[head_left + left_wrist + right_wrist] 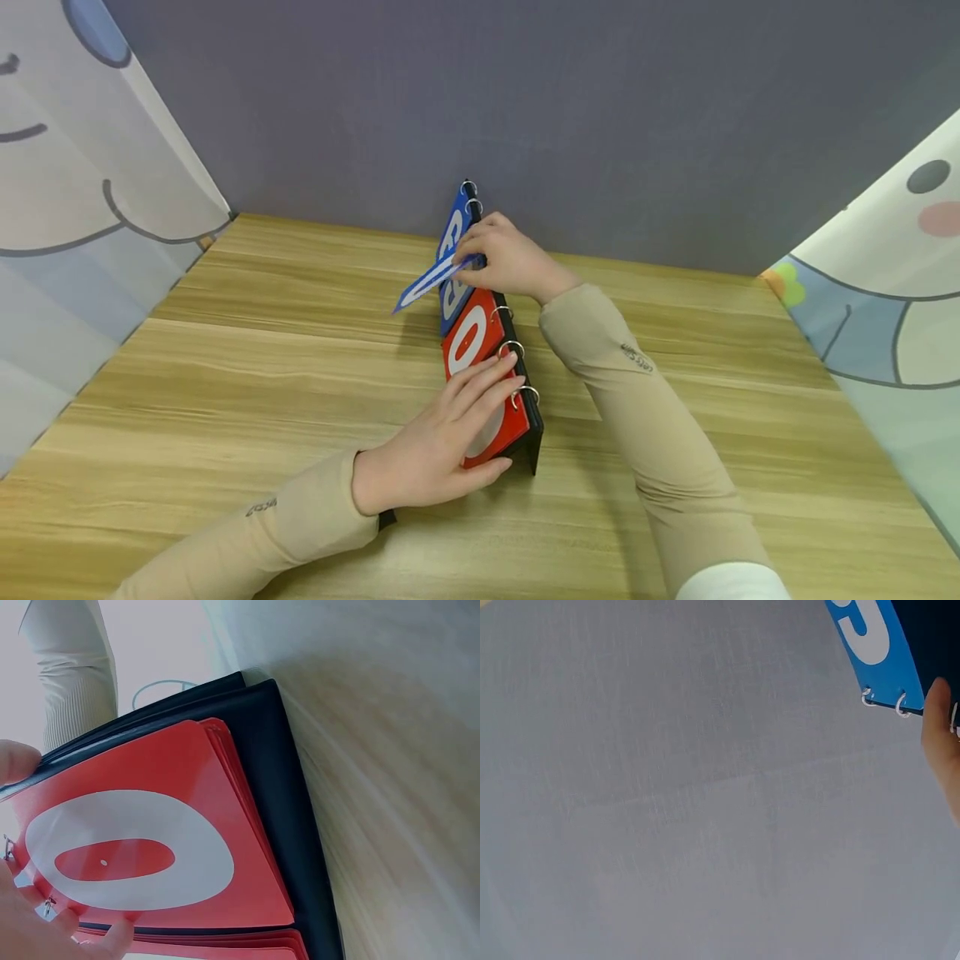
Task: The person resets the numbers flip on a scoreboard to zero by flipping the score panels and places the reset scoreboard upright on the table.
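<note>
Scoreboard: a ringed flip board, black stand (534,425) on the wooden table (300,350), running from near the person toward the grey panel (480,100); blue cards at the far end, red at the near end.
Right hand (502,254): I read thumb and fingers pinching a raised blue card (425,285) near its ring edge. In the right wrist view I get only a finger against the board's edge, so exact contact is unclear.
Raised card: held up off the blue stack, nearly edge-on to the head camera; I cannot read its digit.
Left hand (431,450): fingers straight, laid over the nearer red stack, thumb apart at the near end. Looks to me like steadying.
Red 0 card (467,342): lying flat just beyond those fingertips, its silver ring (513,342) at the spine.
Slip risk: a loose pinch could drop the card back.
Snag risk: a sideways pull might bind the card on its rings or bend its holes.
Tip risk: if the left hand eases off, a hard tug could drag or fold the stand.
</note>
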The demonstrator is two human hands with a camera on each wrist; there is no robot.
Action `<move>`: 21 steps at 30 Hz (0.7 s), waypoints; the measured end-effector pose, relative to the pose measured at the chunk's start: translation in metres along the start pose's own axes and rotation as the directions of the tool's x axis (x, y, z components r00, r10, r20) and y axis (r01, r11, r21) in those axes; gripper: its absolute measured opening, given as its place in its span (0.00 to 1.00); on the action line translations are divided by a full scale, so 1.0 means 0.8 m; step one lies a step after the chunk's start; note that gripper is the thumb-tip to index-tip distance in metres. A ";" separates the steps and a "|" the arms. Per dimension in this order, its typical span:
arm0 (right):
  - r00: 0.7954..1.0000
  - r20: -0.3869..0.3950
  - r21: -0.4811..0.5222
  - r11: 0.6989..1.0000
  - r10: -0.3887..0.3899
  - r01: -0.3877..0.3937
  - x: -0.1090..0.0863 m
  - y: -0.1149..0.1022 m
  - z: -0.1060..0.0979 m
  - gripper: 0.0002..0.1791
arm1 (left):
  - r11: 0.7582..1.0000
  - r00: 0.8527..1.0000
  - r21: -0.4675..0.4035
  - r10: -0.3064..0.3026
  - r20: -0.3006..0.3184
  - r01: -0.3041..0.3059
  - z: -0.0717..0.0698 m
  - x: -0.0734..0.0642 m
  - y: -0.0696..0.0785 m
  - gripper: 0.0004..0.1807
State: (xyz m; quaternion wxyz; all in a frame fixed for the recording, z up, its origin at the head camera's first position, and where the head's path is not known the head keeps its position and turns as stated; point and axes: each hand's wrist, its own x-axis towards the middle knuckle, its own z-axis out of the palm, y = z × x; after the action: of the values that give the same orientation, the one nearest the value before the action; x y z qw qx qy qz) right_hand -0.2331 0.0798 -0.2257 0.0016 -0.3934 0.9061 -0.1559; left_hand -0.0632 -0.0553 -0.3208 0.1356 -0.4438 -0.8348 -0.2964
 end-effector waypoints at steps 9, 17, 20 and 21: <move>0.998 -0.007 0.197 0.978 0.064 -0.061 -0.010 0.012 0.004 0.14 | 1.000 1.000 0.001 0.023 0.000 -0.023 0.003 0.000 0.000 0.42; 0.945 -0.069 0.818 0.560 0.320 -0.130 -0.023 0.037 0.005 0.14 | 0.999 0.999 -0.033 0.043 0.032 -0.042 -0.002 0.002 -0.001 0.43; 0.898 -0.040 0.963 0.257 0.437 -0.083 -0.022 0.047 0.013 0.14 | 0.993 0.994 -0.114 0.046 0.098 -0.035 -0.015 0.005 -0.001 0.42; 0.880 -0.014 0.984 0.162 0.476 -0.072 -0.021 0.051 0.017 0.16 | 0.989 0.991 -0.148 0.044 0.123 -0.026 -0.020 0.006 -0.002 0.41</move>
State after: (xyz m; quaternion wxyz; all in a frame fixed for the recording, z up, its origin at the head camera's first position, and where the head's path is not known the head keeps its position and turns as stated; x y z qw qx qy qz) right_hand -0.2489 0.1138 -0.2519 0.1269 -0.0999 0.6507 -0.7420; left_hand -0.0678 -0.0624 -0.3060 0.0552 -0.4850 -0.8097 -0.3258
